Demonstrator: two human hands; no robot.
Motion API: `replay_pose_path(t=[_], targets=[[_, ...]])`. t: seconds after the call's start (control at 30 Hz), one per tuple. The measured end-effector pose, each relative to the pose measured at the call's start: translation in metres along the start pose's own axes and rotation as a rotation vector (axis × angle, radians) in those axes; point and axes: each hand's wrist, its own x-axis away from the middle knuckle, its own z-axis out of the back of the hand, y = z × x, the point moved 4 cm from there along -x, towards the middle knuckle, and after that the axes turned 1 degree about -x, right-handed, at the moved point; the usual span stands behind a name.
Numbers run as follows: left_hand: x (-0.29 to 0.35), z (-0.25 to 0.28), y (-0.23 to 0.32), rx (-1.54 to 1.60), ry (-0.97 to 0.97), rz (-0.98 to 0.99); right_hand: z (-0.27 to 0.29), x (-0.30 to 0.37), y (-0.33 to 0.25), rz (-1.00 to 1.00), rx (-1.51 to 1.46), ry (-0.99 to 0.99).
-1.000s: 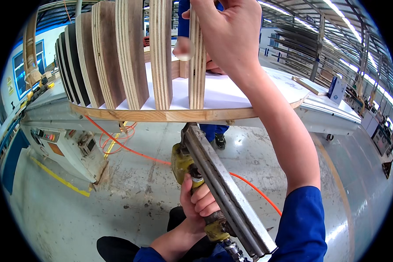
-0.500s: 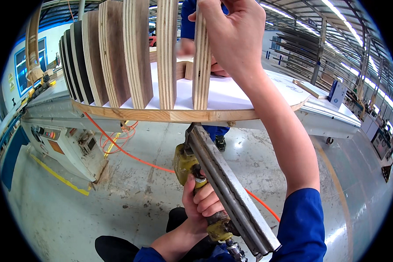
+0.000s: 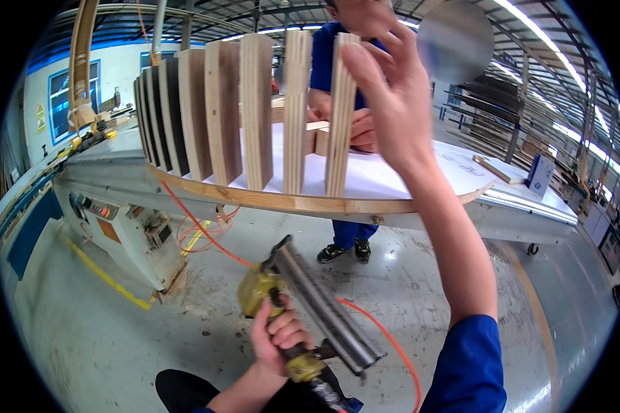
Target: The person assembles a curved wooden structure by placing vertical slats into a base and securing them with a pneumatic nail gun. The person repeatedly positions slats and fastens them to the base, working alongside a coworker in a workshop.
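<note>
I log a control cabinet (image 3: 117,230) leftmost; upright slats (image 3: 256,110) on the board (image 3: 289,201) partly screen a co-worker (image 3: 326,62). My left hand (image 3: 280,335) wraps a nail gun (image 3: 324,308) below, fingers curled; right hand (image 3: 401,107) has fingers spread by the end slat's (image 3: 340,131) top, contact unclear. Rightward: illegible handwriting (image 3: 467,168), blue-white box (image 3: 541,175).

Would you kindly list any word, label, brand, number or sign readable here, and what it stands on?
None can be read.
Blue-and-white rectangular box: print too small.
Yellow-and-white wall signs: too small.
Dark marks on white, wood-edged board: illegible.
</note>
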Motion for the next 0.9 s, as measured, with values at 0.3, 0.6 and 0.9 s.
replay_pose_path(t=[0.3,0.6,0.9], targets=[[0.101,-0.037,0.156,-0.676,-0.16,-0.509,0.011,0.059,-0.016,-0.492,0.328,-0.873],[0.133,-0.036,0.232,-2.397,0.454,-0.543,0.009,0.071,-0.011,-0.79,0.185,-0.687],[0.17,0.227,0.3,-2.416,0.98,0.461,0.017,0.073,-0.006,-0.74,0.431,-0.749]])
